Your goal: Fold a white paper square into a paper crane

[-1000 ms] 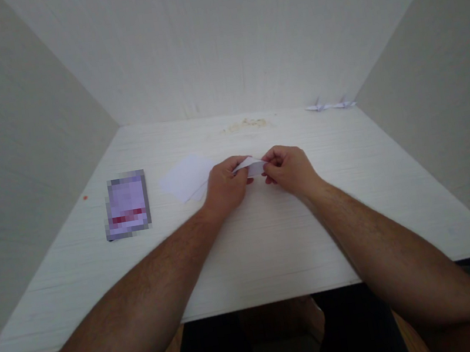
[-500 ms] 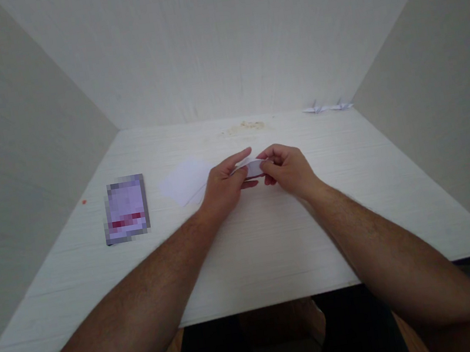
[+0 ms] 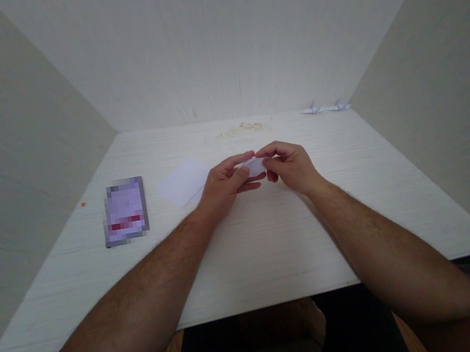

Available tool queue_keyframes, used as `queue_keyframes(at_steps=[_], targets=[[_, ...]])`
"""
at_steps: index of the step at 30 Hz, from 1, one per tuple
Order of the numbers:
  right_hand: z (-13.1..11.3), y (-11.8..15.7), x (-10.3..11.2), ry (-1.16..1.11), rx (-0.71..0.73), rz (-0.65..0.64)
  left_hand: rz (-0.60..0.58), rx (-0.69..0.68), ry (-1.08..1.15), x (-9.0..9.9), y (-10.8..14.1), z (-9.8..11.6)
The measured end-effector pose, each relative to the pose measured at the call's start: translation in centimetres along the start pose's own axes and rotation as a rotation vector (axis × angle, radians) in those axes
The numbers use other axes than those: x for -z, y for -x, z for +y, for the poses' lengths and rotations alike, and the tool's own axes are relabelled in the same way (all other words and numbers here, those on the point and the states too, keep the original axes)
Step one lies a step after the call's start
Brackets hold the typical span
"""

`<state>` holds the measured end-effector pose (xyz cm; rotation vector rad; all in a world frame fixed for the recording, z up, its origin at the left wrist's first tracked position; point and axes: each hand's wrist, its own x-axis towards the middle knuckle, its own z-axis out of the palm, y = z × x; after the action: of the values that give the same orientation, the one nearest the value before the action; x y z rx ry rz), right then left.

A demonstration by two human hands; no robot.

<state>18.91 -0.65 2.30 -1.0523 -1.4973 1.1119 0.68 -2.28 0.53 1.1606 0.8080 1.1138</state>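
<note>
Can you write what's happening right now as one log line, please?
left hand: holding folded white paper | right hand: pinching its right end | beside left hand: loose paper | far right corner: two origami figures

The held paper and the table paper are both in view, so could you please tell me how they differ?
The held paper is between the left hand and the right hand, while the table paper lies on the table. The held paper shows a small patch between the fingers; the table paper shows a wider area. Both look white.
</note>
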Motion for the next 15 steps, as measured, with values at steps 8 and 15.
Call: queue_keyframes(at_steps=[8, 15], targets=[[0.64, -0.40, 0.35, -0.057, 0.045, -0.021, -0.029, -0.013, 0.107, -0.04, 0.03, -0.02], [0.98, -0.35, 0.42, -0.062, 0.169, 0.001, -0.007, 0.010, 0.159, -0.25, -0.15, -0.16]])
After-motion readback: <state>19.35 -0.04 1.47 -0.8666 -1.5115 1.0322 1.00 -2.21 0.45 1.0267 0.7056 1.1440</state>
